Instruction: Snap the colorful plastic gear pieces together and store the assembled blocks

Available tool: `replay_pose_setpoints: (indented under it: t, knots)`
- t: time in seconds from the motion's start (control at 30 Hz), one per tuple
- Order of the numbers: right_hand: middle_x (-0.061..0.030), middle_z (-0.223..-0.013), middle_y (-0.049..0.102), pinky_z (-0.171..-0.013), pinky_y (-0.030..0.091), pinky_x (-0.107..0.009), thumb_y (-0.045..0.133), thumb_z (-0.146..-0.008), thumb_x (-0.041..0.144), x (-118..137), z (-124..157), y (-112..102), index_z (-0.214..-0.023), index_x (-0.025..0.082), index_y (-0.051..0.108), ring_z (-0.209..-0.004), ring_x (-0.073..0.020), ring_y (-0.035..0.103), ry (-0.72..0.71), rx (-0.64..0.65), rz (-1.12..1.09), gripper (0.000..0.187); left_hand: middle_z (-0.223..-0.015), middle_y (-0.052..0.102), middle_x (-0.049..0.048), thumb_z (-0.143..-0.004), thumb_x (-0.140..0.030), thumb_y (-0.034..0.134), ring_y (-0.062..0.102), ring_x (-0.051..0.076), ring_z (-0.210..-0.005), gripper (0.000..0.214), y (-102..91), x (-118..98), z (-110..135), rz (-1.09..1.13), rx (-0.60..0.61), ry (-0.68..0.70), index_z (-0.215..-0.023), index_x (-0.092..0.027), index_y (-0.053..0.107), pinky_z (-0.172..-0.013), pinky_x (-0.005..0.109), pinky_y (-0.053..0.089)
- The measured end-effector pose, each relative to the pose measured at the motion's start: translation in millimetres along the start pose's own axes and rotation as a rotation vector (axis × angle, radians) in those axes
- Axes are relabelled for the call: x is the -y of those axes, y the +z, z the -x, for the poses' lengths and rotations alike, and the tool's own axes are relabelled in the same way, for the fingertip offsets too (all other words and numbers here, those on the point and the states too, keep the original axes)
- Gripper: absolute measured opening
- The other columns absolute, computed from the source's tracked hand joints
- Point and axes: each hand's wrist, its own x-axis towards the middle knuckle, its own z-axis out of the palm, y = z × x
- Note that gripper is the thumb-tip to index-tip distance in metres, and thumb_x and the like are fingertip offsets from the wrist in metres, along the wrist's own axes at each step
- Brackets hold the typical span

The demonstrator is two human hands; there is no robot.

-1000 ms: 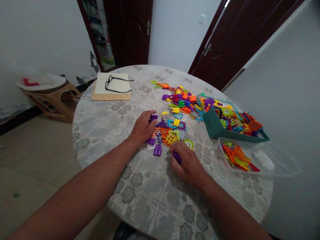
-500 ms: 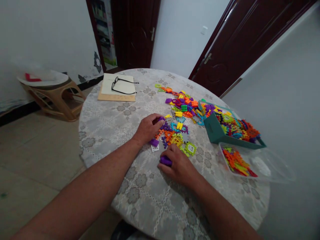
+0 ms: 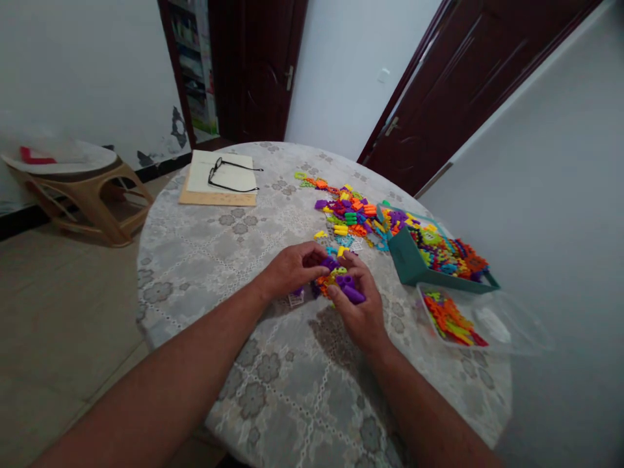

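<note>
On a round table with a lace-patterned cloth (image 3: 205, 260) lies a spread of coloured plastic building pieces (image 3: 348, 211). My right hand (image 3: 358, 305) is closed round a purple piece (image 3: 350, 289), lifted just above the table. My left hand (image 3: 292, 266) rests with curled fingers pinching another purple piece (image 3: 329, 263) right beside it. The two hands nearly touch over a small flat cluster of joined orange, yellow and green pieces (image 3: 327, 281). A small white tile (image 3: 296, 298) lies under my left wrist.
A teal box (image 3: 414, 263) full of pieces stands to the right. Beside it lies a clear plastic lid (image 3: 487, 322) with orange pieces. Black glasses (image 3: 229, 175) rest on a notebook (image 3: 217, 185) at the far left. A wooden stool (image 3: 82, 188) stands on the floor; dark doors are behind.
My right hand picked up a purple piece near the table's front and carried it up and back toward my left hand. My left hand stayed at the cluster. The camera shifted slightly.
</note>
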Motion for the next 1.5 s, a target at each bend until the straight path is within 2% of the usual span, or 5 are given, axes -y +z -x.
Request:
replay_pose_setpoints:
  t: [0.27, 0.47, 0.67, 1.1, 1.5]
  knots:
    - [0.0010, -0.098, 0.071, -0.082, 0.056, -0.032, 0.075, -0.086, 0.036, -13.0, 2.1, 3.7, -0.104, 0.026, 0.058, -0.088, -0.0202, 0.068, 0.140, -0.030, 0.001, 0.027, -0.108, 0.079, 0.0083, -0.090, -0.030, 0.071, 0.073, 0.024, -0.095, 0.029, -2.0, -3.2, 8.3, -0.115, 0.229, -0.002, -0.118, -0.024, 0.076, -0.088, 0.041, 0.060]
    - [0.0010, -0.093, 0.067, -0.075, 0.054, -0.028, 0.077, -0.082, 0.042, -27.4, -7.8, -5.9, -0.103, 0.024, 0.059, -0.082, -0.0173, 0.065, 0.284, -0.227, -0.157, 0.033, -0.120, 0.069, 0.0081, -0.082, -0.037, 0.077, 0.065, 0.028, -0.112, 0.041, -27.7, -30.3, 18.9, -0.675, 0.229, 0.054, -0.121, -0.026, 0.072, -0.101, 0.044, 0.053]
    - [0.0009, -0.086, 0.068, -0.069, 0.054, -0.027, 0.078, -0.081, 0.042, -41.7, -14.8, -11.8, -0.100, 0.023, 0.060, -0.074, -0.0168, 0.066, 0.366, -0.206, -0.330, 0.032, -0.123, 0.067, 0.0056, -0.078, -0.032, 0.074, 0.063, 0.028, -0.114, 0.046, -47.9, -30.0, 32.7, -0.820, 0.374, -0.202, -0.124, -0.029, 0.068, -0.102, 0.041, 0.049]
    - [-0.0042, -0.129, 0.072, -0.106, 0.048, -0.038, 0.080, -0.082, 0.026, -15.6, 4.8, -5.9, -0.109, 0.027, 0.071, -0.119, -0.0228, 0.067, 0.138, 0.147, -0.335, 0.029, -0.095, 0.074, 0.0036, -0.091, -0.042, 0.063, 0.064, 0.020, -0.087, 0.027, -26.6, -38.9, 16.9, -0.519, 0.250, -0.206, -0.103, -0.020, 0.070, -0.077, 0.030, 0.048]
    - [0.0009, -0.084, 0.071, -0.063, 0.054, -0.027, 0.081, -0.078, 0.033, -2.2, -19.9, -45.5, -0.099, 0.023, 0.068, -0.069, -0.0149, 0.066, 0.356, 0.160, -0.400, 0.026, -0.101, 0.079, 0.0052, -0.095, -0.046, 0.061, 0.074, 0.023, -0.094, 0.030, 0.3, -40.1, 0.1, -0.364, 0.133, -0.087, -0.109, -0.023, 0.073, -0.085, 0.035, 0.058]
